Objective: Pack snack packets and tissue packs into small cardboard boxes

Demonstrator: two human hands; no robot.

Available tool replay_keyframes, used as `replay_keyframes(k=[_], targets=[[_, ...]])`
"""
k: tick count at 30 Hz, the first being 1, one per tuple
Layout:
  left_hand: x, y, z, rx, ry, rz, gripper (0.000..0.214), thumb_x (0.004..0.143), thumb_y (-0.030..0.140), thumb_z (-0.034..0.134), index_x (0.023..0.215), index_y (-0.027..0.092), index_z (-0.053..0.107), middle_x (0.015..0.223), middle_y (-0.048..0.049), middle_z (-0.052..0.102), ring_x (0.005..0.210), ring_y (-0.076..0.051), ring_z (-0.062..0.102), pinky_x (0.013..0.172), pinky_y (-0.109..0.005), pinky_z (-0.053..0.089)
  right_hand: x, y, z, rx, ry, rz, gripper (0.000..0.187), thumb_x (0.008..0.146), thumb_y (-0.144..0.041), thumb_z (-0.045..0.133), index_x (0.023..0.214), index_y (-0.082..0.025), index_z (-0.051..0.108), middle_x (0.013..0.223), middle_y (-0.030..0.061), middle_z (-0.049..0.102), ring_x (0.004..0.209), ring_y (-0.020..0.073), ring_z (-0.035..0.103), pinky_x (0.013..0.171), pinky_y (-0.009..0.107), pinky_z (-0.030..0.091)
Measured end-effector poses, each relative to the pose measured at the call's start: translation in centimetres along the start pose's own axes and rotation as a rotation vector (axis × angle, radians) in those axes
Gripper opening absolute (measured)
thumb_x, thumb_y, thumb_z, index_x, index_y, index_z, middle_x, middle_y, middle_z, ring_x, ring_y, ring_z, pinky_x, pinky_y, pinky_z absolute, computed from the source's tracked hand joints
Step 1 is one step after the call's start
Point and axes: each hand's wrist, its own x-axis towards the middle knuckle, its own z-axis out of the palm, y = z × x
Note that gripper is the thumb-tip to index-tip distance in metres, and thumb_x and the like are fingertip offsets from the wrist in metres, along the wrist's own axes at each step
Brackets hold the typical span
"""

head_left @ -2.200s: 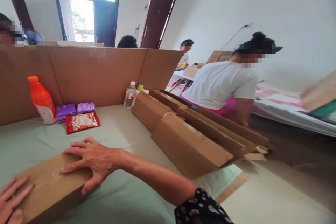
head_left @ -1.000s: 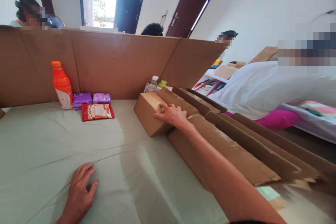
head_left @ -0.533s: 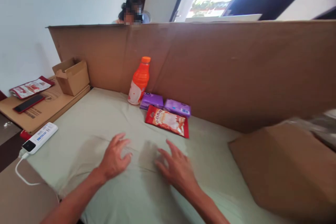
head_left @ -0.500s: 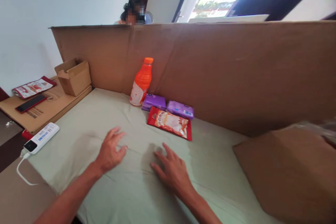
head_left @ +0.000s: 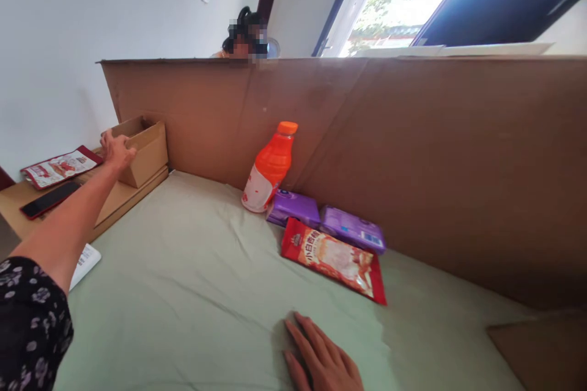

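Observation:
My left hand [head_left: 117, 151] is at the near left end of a small open-topped cardboard box [head_left: 147, 156]. Its thumb stands apart from the curled fingers, which cover the box's end flap; a firm grip on the cardboard is not visible. My right hand [head_left: 326, 357] is low over the pale green sheet [head_left: 192, 311], fingers stretched out and nothing held. Beyond it lies a red snack packet [head_left: 334, 259] with a picture and lettering. Behind the packet are two purple packs, one on the left [head_left: 296, 208] and one on the right [head_left: 353, 229]. An orange-capped drink bottle [head_left: 269, 168] leans beside them.
A tall cardboard panel [head_left: 413, 153] closes off the back. On a flat carton [head_left: 13, 195] at left are a red-and-white pouch [head_left: 62, 166] and a phone [head_left: 48, 200]. My forearm partly hides a white power bank [head_left: 86, 264]. A cardboard piece [head_left: 545, 342] lies right; a person [head_left: 245, 33] is behind the panel.
My left hand has swung left from over the sheet to the small box. My right hand now sits lower in view. The view has shifted, and the box itself seems unmoved.

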Motion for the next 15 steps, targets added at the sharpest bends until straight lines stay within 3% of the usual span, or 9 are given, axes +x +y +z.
replay_keyframes(k=[4,7,9,11,15], targets=[[-0.8,-0.1,0.7,-0.065,-0.031,-0.012,0.034,0.097,0.034,0.061,0.124,0.014,0.062,0.141,-0.0104,0.055,0.129,-0.032,0.053,0.108,-0.055,0.044,-0.1,0.2,0.5,0.026,-0.019,0.028,0.044,0.094,-0.040,0.046,0.131,-0.031,0.068,0.141,0.0074,0.062,0.122,0.0329,0.063,0.088,0.050,0.057],[-4.1,0.9,0.2,-0.152,-0.089,0.023,0.021,0.088,0.028,0.069,0.105,0.015,0.069,0.146,-0.0140,0.051,0.135,-0.033,0.049,0.113,-0.056,0.040,0.2,-0.3,0.6,0.075,0.017,0.071,0.042,0.094,-0.039,0.046,0.128,-0.030,0.069,0.140,0.0080,0.063,0.123,0.0320,0.063,0.092,0.050,0.056],[-7.9,2.1,-1.0,-0.231,-0.172,0.080,0.016,0.085,0.028,0.066,0.091,0.016,0.072,0.150,-0.0143,0.048,0.136,-0.033,0.050,0.114,-0.052,0.041,0.5,-0.8,0.4,0.131,0.051,0.118,0.041,0.095,-0.039,0.045,0.125,-0.029,0.071,0.139,0.0091,0.064,0.123,0.0314,0.063,0.094,0.050,0.054],[-12.4,3.6,-2.5,-0.316,-0.267,0.150,0.020,0.083,0.035,0.063,0.089,0.019,0.073,0.151,-0.0121,0.048,0.137,-0.032,0.050,0.112,-0.051,0.045,1.0,-1.4,-0.3,0.212,0.086,0.179,0.040,0.096,-0.041,0.044,0.122,-0.027,0.071,0.139,0.0117,0.063,0.123,0.0315,0.062,0.096,0.052,0.053],[-21.3,7.0,-5.6,-0.502,-0.465,0.244,0.024,0.087,0.043,0.060,0.081,0.023,0.073,0.152,-0.0079,0.049,0.142,-0.031,0.046,0.117,-0.054,0.038,1.5,-1.8,-2.1,0.449,0.222,0.361,0.043,0.098,-0.048,0.042,0.119,-0.022,0.070,0.142,0.0155,0.059,0.125,0.0322,0.060,0.101,0.055,0.049]])
